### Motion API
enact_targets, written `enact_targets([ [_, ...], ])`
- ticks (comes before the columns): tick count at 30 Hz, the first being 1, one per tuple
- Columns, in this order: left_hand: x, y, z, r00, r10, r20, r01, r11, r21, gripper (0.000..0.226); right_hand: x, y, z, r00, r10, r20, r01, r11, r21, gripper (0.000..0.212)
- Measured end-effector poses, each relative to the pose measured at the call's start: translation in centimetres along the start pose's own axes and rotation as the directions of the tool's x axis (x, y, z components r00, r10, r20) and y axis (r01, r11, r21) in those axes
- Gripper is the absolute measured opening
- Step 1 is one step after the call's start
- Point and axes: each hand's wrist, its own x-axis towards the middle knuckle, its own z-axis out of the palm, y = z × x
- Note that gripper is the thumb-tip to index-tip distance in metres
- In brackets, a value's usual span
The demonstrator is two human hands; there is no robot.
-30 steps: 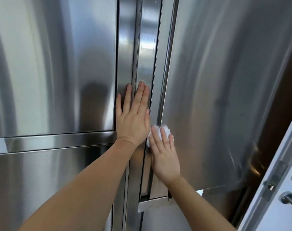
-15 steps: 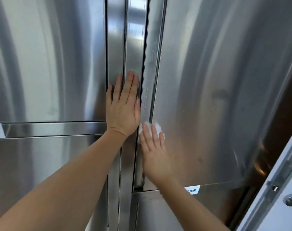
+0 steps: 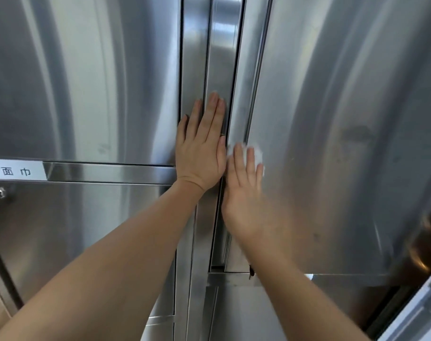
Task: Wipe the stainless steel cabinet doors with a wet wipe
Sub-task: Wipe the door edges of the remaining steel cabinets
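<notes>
**Inspector:** State of the left hand (image 3: 201, 153)?

**Assistant:** Flat and spread, palm pressed to the vertical steel post (image 3: 197, 70) between the doors. It holds nothing. The fingertips point upward, and the thumb lies along the post's right edge.

**Inspector:** And the right hand (image 3: 244, 193)?

**Assistant:** Just beside the left, lower, nearly touching it at the thumb. Fingers extended and close together, pressing a white wet wipe (image 3: 257, 153) flat against the right cabinet door (image 3: 344, 119). The wipe shows only past the fingertips and at the outer edge of the fingers; the rest is hidden under the hand. The hand is motion-blurred.

**Inspector:** Position of the wipe on the door?

**Assistant:** At the door's left edge, close to the seam, above the door's bottom edge, which lies below the right wrist.

**Inspector:** Other items?

**Assistant:** Left of the left hand, the upper left door (image 3: 86, 77); below it a horizontal rail carrying a white label (image 3: 16, 171) with two printed characters. Below the left forearm, a lower door (image 3: 86, 230). Far right of the right forearm, a white frame (image 3: 421, 313).
</notes>
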Motion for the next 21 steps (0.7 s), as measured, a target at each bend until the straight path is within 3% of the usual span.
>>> enact_targets([
  [2, 0.0, 0.0, -0.1, 1.000, -0.002, 0.009, 0.002, 1.000, -0.010, 0.061, -6.5, -1.1, 2.7, 0.996, 0.086, 0.026, -0.085, 0.995, -0.045, 0.088],
  [5, 0.0, 0.0, -0.2, 1.000, -0.004, 0.024, 0.004, 1.000, -0.024, 0.062, -11.5, -1.3, 4.6, 0.989, 0.113, 0.094, -0.101, 0.988, -0.119, 0.081],
  [7, 0.0, 0.1, -0.3, 1.000, -0.003, 0.027, 0.004, 0.999, -0.036, 0.061, -9.2, -0.8, 3.8, 0.990, 0.079, 0.116, -0.061, 0.987, -0.150, 0.077],
  [11, 0.1, 0.1, -0.2, 1.000, -0.007, 0.017, 0.008, 1.000, -0.031, 0.060, 1.4, -0.5, -0.2, 0.998, 0.053, -0.016, -0.054, 0.996, -0.073, 0.069],
  [14, 0.1, 0.1, -0.2, 1.000, -0.007, 0.009, 0.007, 0.999, -0.034, 0.059, 3.6, -0.5, -0.8, 0.997, 0.046, -0.064, -0.052, 0.995, -0.084, 0.068],
  [18, 0.1, 0.0, -0.2, 1.000, 0.011, 0.011, -0.011, 1.000, -0.020, 0.061, -7.0, -0.5, 2.8, 0.999, 0.031, 0.040, -0.022, 0.978, -0.206, 0.077],
  [21, 0.0, 0.0, -0.2, 1.000, 0.009, 0.012, -0.009, 1.000, -0.026, 0.062, -14.6, -0.6, 4.5, 0.978, 0.050, 0.201, 0.001, 0.969, -0.247, 0.092],
])
